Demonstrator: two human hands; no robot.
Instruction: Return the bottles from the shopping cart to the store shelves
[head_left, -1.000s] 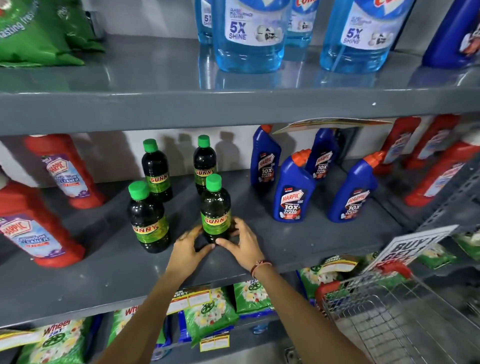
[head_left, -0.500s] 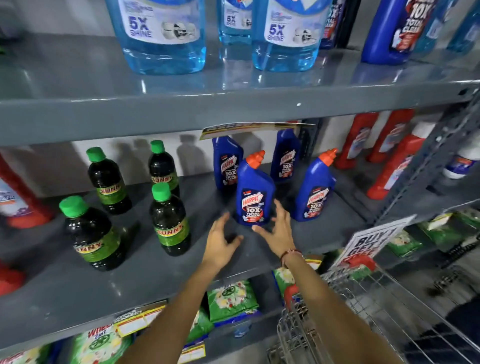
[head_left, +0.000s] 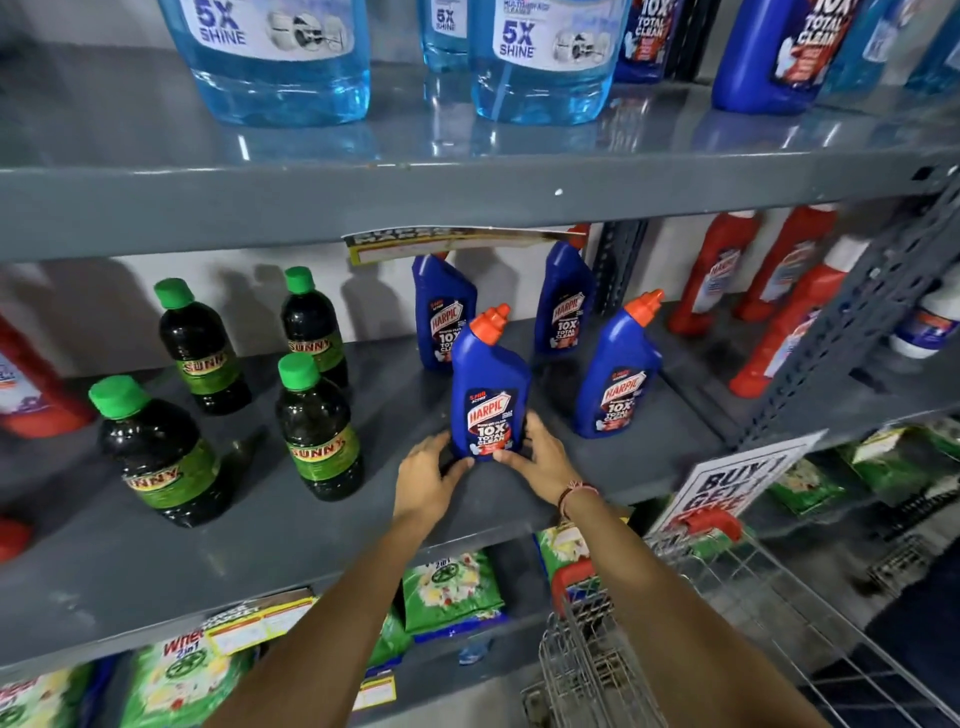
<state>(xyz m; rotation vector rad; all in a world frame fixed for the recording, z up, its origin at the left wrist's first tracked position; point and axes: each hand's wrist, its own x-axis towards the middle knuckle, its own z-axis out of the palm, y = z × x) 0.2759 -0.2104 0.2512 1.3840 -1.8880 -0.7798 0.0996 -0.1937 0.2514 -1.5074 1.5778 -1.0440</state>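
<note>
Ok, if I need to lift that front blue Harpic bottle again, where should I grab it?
Probably the wide lower body of the blue Harpic bottle, from the shelf's open front, one hand on each flank as the left hand and right hand sit now. It stands upright; the angled orange cap narrows.

My one head-worn wide-angle camera looks forward and slightly down from close range at the grey middle shelf (head_left: 156, 561), shopping cart (head_left: 675, 649) lower right.
</note>
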